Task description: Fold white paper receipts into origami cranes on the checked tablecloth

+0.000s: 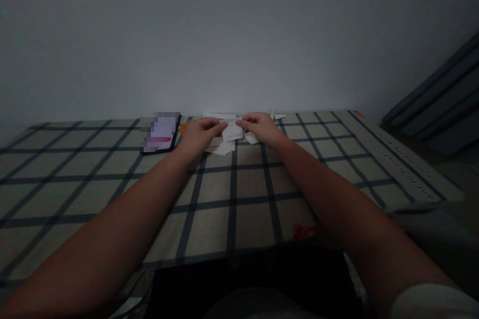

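Both my arms reach forward over a checked cloth with dark grid lines. My left hand and my right hand meet at the far edge and pinch a small piece of white paper between their fingertips. The fingers of both hands are closed on it. More white paper pieces lie on the cloth under and behind the hands.
A phone lies flat to the left of my left hand. A plain pale wall rises right behind the cloth. A dark striped surface slants at the far right.
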`<state>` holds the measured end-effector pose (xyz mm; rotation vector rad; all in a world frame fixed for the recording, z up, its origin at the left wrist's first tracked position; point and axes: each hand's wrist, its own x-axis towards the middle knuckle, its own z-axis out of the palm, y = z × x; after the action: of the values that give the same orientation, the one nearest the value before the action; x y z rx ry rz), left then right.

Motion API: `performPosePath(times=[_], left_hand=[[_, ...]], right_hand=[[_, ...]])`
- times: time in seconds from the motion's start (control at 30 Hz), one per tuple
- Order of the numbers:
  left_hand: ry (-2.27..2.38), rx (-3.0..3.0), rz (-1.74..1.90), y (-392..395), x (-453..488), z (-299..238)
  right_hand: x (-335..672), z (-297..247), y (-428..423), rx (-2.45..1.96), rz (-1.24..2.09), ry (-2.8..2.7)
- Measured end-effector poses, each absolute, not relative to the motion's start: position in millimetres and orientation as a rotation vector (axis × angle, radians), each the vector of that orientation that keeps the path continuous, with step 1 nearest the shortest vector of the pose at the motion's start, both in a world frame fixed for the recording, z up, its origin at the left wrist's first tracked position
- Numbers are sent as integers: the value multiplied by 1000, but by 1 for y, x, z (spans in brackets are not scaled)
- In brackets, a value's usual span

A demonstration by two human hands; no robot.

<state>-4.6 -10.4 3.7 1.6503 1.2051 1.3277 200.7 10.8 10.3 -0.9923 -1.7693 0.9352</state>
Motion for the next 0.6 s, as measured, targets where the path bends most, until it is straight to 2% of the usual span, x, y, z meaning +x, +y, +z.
performPosePath(times=[0.6], left_hand=[[1215,1652,1345,-8,-6,3]], right_hand=[[199,9,13,-952,986,-1754]])
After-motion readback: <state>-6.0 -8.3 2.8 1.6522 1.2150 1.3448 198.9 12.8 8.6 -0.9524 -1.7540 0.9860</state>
